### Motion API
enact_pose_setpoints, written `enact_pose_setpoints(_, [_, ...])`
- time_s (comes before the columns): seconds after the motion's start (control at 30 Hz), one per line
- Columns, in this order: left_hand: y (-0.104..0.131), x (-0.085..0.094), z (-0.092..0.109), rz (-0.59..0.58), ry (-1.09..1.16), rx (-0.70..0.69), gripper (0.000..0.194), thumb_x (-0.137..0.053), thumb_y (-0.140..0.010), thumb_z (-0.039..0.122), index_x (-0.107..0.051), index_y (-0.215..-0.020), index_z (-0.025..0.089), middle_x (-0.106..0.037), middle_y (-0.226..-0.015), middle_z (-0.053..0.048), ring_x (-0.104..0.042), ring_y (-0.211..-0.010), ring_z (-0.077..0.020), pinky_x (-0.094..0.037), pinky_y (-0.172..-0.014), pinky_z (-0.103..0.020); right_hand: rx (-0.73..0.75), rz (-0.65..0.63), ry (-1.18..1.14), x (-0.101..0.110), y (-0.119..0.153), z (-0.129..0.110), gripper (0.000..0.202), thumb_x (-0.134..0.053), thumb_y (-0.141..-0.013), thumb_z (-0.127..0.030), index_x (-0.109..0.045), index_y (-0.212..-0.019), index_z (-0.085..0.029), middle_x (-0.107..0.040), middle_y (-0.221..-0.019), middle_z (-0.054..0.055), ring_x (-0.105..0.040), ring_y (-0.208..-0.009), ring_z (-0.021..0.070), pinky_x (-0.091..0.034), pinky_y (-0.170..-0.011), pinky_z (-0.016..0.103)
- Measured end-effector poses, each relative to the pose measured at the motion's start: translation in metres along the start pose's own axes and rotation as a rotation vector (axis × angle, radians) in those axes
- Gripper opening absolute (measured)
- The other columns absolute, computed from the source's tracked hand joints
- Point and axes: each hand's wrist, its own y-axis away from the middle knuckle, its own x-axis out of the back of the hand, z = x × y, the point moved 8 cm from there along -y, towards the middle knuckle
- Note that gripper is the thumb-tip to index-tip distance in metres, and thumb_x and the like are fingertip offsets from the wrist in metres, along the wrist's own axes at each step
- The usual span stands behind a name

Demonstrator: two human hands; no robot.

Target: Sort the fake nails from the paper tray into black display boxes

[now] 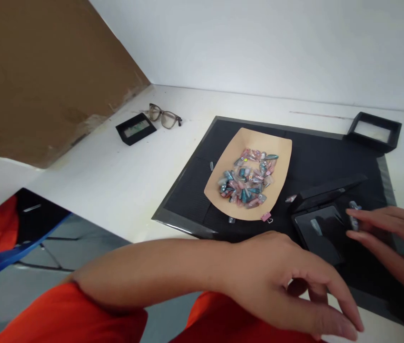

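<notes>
My right hand (398, 247) pinches a small glittery press-on nail (353, 223) between thumb and fingertips, over the right side of the black mat. Just left of it lies an open black case (303, 224) with its lid tilted up, and a pale press-on nail (316, 226) rests inside. Nearer to me, my left hand (280, 286) hangs at the mat's front edge, thumb and index fingertips brought together; whatever they hold, if anything, is too small to make out. A cream paper tray (219, 164) full of teal, pink and clear press-on nails (246, 183) stands beyond.
The black mat (191, 190) lies on a white table (91, 190). A pink binder clip (266, 216) touches the tray's near corner. Loose nails lie around the tray. One black frame box (375, 131) stands back right, another (135, 128) left beside eyeglasses (168, 119).
</notes>
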Motion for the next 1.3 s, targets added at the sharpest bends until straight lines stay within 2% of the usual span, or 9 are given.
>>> enact_pose_setpoints(0.13, [0.0, -0.003, -0.004, -0.035, 0.042, -0.006, 0.035, -0.071, -0.113, 0.045, -0.077, -0.117, 0.011, -0.082, -0.082, -0.006, -0.077, -0.076, -0.0112, -0.058, -0.07, -0.015, -0.036, -0.016, 0.005, -0.01, -0.003, 0.004, 0.023, -0.063, -0.116, -0.042, -0.08, -0.111, -0.027, -0.087, -0.092, 0.001, -0.079, -0.063, 0.0123, -0.054, -0.046, 0.017])
enact_pose_setpoints(0.27, [0.0, -0.003, -0.01, -0.029, 0.04, -0.025, 0.038, -0.066, -0.114, 0.048, -0.078, -0.119, 0.013, -0.084, -0.083, -0.006, -0.078, -0.079, -0.0116, -0.057, -0.07, -0.014, -0.048, -0.059, -0.025, -0.018, 0.0, 0.007, 0.027, -0.06, -0.116, -0.046, -0.082, -0.113, -0.03, -0.088, -0.092, 0.001, -0.083, -0.068, 0.0163, -0.063, -0.058, 0.022])
enact_pose_setpoints(0.53, [-0.002, -0.006, -0.02, -0.154, -0.07, 0.105, 0.049, -0.047, -0.119, 0.04, -0.075, -0.141, 0.006, -0.088, -0.094, -0.011, -0.077, -0.083, -0.0141, -0.058, -0.078, -0.018, -0.02, -0.108, -0.016, -0.027, 0.011, 0.01, 0.032, -0.058, -0.117, -0.047, -0.085, -0.12, -0.03, -0.09, -0.094, 0.002, -0.086, -0.075, 0.0201, -0.068, -0.064, 0.027])
enact_pose_setpoints(0.73, [-0.001, -0.005, -0.024, -0.161, -0.077, 0.131, 0.048, -0.05, -0.118, 0.042, -0.076, -0.141, 0.009, -0.084, -0.086, -0.006, -0.076, -0.083, -0.0112, -0.056, -0.079, -0.015, 0.068, -0.165, -0.09, -0.034, 0.017, 0.014, 0.034, -0.057, -0.118, -0.039, -0.084, -0.137, -0.033, -0.092, -0.104, 0.001, -0.087, -0.084, 0.0203, -0.071, -0.072, 0.028])
enact_pose_setpoints(0.83, [0.001, -0.003, -0.025, -0.141, -0.099, 0.138, 0.043, -0.054, -0.117, 0.042, -0.078, -0.138, 0.014, -0.08, -0.082, -0.002, -0.076, -0.081, -0.0099, -0.056, -0.079, -0.014, 0.046, -0.17, -0.079, -0.035, 0.017, 0.013, 0.033, -0.058, -0.117, -0.039, -0.084, -0.136, -0.03, -0.091, -0.104, 0.002, -0.087, -0.085, 0.0199, -0.071, -0.071, 0.027])
enact_pose_setpoints(0.97, [0.001, -0.001, -0.024, -0.119, -0.18, 0.157, 0.03, -0.056, -0.111, 0.028, -0.079, -0.13, 0.024, -0.079, -0.083, 0.003, -0.072, -0.074, -0.0092, -0.056, -0.078, -0.016, 0.066, -0.177, -0.037, -0.037, 0.013, 0.007, 0.034, -0.052, -0.119, -0.037, -0.08, -0.134, -0.025, -0.09, -0.103, 0.004, -0.088, -0.085, 0.0201, -0.07, -0.07, 0.026])
enact_pose_setpoints(1.07, [0.001, -0.001, -0.021, -0.111, -0.203, 0.165, 0.032, -0.058, -0.11, 0.028, -0.077, -0.135, 0.025, -0.078, -0.082, 0.004, -0.071, -0.072, -0.0105, -0.056, -0.076, -0.019, 0.097, -0.166, -0.025, -0.035, 0.009, 0.004, 0.034, -0.051, -0.12, -0.037, -0.079, -0.133, -0.024, -0.09, -0.101, 0.004, -0.087, -0.083, 0.0191, -0.068, -0.067, 0.025])
enact_pose_setpoints(1.2, [0.001, -0.001, -0.016, -0.108, -0.174, 0.122, 0.037, -0.058, -0.112, 0.033, -0.071, -0.143, 0.019, -0.079, -0.086, 0.001, -0.071, -0.072, -0.011, -0.058, -0.074, -0.019, 0.086, -0.15, -0.098, -0.029, 0.004, -0.002, 0.033, -0.053, -0.119, -0.038, -0.081, -0.134, -0.029, -0.09, -0.096, 0.002, -0.085, -0.077, 0.018, -0.066, -0.065, 0.024])
enact_pose_setpoints(1.3, [0.0, 0.0, -0.002, -0.041, -0.299, -0.084, 0.027, -0.059, -0.114, 0.03, -0.075, -0.129, 0.015, -0.078, -0.081, 0.002, -0.07, -0.072, -0.0104, -0.058, -0.073, -0.02, -0.008, -0.137, -0.197, -0.021, 0.004, -0.007, 0.03, -0.061, -0.116, -0.04, -0.081, -0.137, -0.036, -0.088, -0.093, 0.0, -0.083, -0.072, 0.018, -0.064, -0.06, 0.024])
